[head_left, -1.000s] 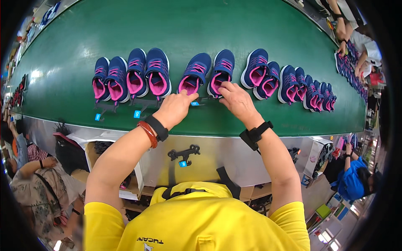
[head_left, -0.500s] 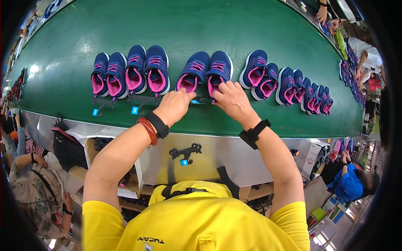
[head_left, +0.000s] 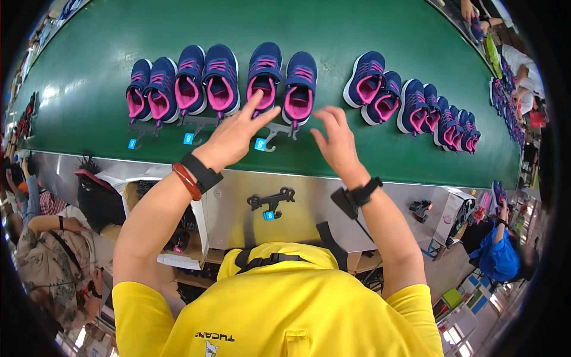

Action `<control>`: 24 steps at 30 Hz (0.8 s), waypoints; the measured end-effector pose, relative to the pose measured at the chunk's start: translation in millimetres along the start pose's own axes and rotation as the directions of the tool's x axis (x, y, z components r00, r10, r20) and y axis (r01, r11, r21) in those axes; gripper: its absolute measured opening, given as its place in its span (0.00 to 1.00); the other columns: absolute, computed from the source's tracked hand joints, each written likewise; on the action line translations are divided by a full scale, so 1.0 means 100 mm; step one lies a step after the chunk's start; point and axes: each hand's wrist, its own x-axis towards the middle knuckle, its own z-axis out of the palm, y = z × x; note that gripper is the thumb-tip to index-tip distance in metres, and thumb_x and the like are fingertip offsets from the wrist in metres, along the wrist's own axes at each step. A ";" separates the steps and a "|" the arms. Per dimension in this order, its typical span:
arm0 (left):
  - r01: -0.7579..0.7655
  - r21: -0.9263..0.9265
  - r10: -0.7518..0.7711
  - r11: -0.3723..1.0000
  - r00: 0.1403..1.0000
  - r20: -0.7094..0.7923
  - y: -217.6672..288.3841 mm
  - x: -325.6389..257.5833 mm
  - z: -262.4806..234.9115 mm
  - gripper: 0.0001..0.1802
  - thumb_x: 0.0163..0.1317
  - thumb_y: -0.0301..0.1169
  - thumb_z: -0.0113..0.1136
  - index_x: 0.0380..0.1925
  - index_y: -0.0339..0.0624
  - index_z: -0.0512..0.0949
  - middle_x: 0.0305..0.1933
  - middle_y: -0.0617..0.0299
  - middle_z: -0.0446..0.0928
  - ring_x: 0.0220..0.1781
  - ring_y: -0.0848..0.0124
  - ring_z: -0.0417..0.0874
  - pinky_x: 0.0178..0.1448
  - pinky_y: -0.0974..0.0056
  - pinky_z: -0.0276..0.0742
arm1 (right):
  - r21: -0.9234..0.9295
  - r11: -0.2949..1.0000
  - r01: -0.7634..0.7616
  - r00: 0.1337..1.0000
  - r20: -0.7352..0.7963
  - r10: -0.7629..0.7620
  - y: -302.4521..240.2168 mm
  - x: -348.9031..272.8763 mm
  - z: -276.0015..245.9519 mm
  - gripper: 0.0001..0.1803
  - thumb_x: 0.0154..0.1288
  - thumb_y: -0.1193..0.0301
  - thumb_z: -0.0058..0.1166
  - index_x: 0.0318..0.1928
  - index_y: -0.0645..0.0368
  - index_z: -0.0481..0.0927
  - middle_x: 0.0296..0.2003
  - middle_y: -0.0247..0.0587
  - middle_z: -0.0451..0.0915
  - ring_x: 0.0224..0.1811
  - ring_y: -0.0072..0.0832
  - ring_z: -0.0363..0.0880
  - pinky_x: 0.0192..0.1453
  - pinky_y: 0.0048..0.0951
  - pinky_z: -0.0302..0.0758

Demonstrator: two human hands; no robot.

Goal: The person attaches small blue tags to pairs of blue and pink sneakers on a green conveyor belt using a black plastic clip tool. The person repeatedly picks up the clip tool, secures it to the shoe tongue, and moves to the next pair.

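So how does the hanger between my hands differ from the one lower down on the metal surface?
The upper hanger lies on the green table at the heels of a navy-and-pink shoe pair; the lower hanger lies on the metal surface without shoes. The upper hanger's bar slants down toward the right, while the lower hanger's slants up. The upper hanger looks greyer, the lower hanger black. Both carry a blue tag.

Shoes (head_left: 300,64): navy blue, edged in white. Laces (head_left: 302,73) and lining (head_left: 295,108): bright pink. Hanger below the centre pair (head_left: 278,128): grey. Its tag (head_left: 260,144): light blue, white marking. Table (head_left: 285,24): solid green. Wristband (head_left: 201,171): black. Bracelet (head_left: 187,181): reddish brown. Wearer's shirt (head_left: 256,306): yellow. Co-workers: blue shirt (head_left: 498,256); beige shirt (head_left: 50,259), dark print.
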 end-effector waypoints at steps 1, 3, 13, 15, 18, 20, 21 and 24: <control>-0.023 0.021 0.026 1.000 0.991 -0.128 -0.07 -0.03 0.04 0.43 0.48 0.07 0.41 0.64 0.55 0.69 0.71 0.45 0.58 0.61 0.49 0.73 0.64 0.54 0.71 | -0.031 0.996 0.088 0.994 0.067 -0.086 0.03 -0.18 0.02 0.13 0.50 0.76 0.61 0.39 0.56 0.77 0.37 0.42 0.74 0.39 0.42 0.74 0.42 0.41 0.74; 0.038 -0.058 -0.050 0.998 0.976 -0.213 -0.04 -0.07 -0.07 0.41 0.48 0.07 0.40 0.63 0.51 0.70 0.69 0.45 0.60 0.58 0.52 0.76 0.62 0.56 0.73 | -0.096 0.939 0.330 0.910 0.297 -0.290 -0.01 -0.53 0.11 0.09 0.51 0.73 0.61 0.33 0.52 0.76 0.29 0.38 0.73 0.36 0.39 0.73 0.39 0.38 0.71; -0.213 0.029 0.212 0.977 0.935 -0.285 0.70 0.67 0.24 0.23 0.53 0.14 0.51 0.49 0.42 0.76 0.51 0.55 0.74 0.50 0.54 0.78 0.50 0.56 0.78 | -0.136 0.892 0.432 0.744 0.613 -0.267 -0.22 -1.12 0.32 0.06 0.54 0.71 0.52 0.34 0.53 0.79 0.35 0.36 0.75 0.46 0.33 0.72 0.51 0.32 0.67; -0.230 0.085 0.244 0.969 0.943 -0.226 0.83 0.92 0.40 0.25 0.53 0.15 0.51 0.52 0.42 0.74 0.54 0.55 0.73 0.51 0.54 0.78 0.50 0.56 0.78 | -0.096 0.908 0.407 0.740 0.617 -0.267 -0.09 -1.16 0.22 0.05 0.54 0.71 0.52 0.32 0.53 0.79 0.34 0.36 0.75 0.46 0.33 0.72 0.51 0.32 0.67; -0.296 0.219 0.330 0.930 0.934 -0.137 0.95 1.33 0.62 0.28 0.53 0.18 0.53 0.57 0.44 0.71 0.62 0.54 0.69 0.48 0.54 0.79 0.49 0.55 0.79 | 0.137 0.976 0.172 0.745 0.629 -0.220 0.12 -1.15 -0.05 0.01 0.54 0.72 0.56 0.28 0.53 0.77 0.32 0.37 0.74 0.45 0.36 0.73 0.52 0.36 0.68; -0.289 0.274 0.322 0.917 0.943 -0.083 1.04 1.58 0.69 0.22 0.57 0.21 0.51 0.54 0.43 0.72 0.64 0.55 0.70 0.47 0.54 0.81 0.49 0.54 0.80 | 0.289 0.956 -0.045 0.765 0.625 -0.153 0.28 -1.11 -0.22 0.03 0.57 0.73 0.56 0.29 0.55 0.76 0.31 0.37 0.75 0.42 0.35 0.74 0.49 0.36 0.70; -0.313 0.283 0.348 0.907 0.934 -0.084 1.00 1.71 0.72 0.20 0.57 0.22 0.50 0.52 0.43 0.73 0.61 0.55 0.71 0.46 0.53 0.81 0.49 0.54 0.80 | 0.360 0.917 -0.172 0.771 0.629 -0.102 0.35 -1.06 -0.32 0.03 0.60 0.73 0.56 0.31 0.56 0.75 0.30 0.37 0.76 0.39 0.34 0.76 0.46 0.36 0.72; -0.344 0.220 0.371 0.913 0.923 -0.099 0.79 1.91 0.85 0.11 0.60 0.25 0.47 0.42 0.43 0.75 0.49 0.56 0.78 0.43 0.52 0.82 0.45 0.53 0.79 | 0.595 0.503 -0.627 0.767 0.583 0.267 0.53 -0.90 -0.58 0.05 0.67 0.74 0.50 0.42 0.59 0.73 0.27 0.37 0.78 0.30 0.28 0.78 0.33 0.30 0.75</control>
